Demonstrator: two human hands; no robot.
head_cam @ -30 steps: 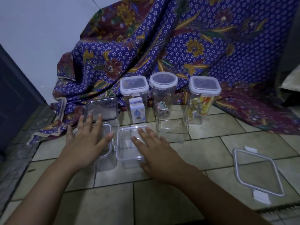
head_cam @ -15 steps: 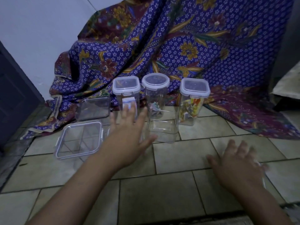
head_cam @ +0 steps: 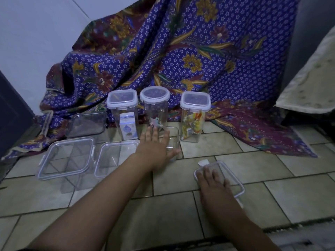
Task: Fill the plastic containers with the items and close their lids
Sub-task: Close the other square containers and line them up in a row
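Three tall lidded containers stand in a row at the back: a square one [head_cam: 123, 109] holding a white box, a round one [head_cam: 155, 104], and a square one [head_cam: 194, 113] with colourful packets. In front, a lidded clear container [head_cam: 65, 156] and an open clear container [head_cam: 116, 156] sit on the tiles. My left hand [head_cam: 155, 147] lies flat, fingers spread, over a third open clear container [head_cam: 173, 136]. My right hand [head_cam: 213, 182] rests palm down on a loose square lid [head_cam: 233, 180]; whether it grips the lid is not visible.
A loose clear lid [head_cam: 87, 124] leans on the purple floral cloth [head_cam: 181, 51] draped behind. A white wall [head_cam: 36, 33] is at the left, a dark door [head_cam: 10, 113] at the far left, a pale cushion [head_cam: 308, 84] at the right.
My left hand has left the left container and moved right onto the middle open one. My right hand has swung right and down onto the loose lid.
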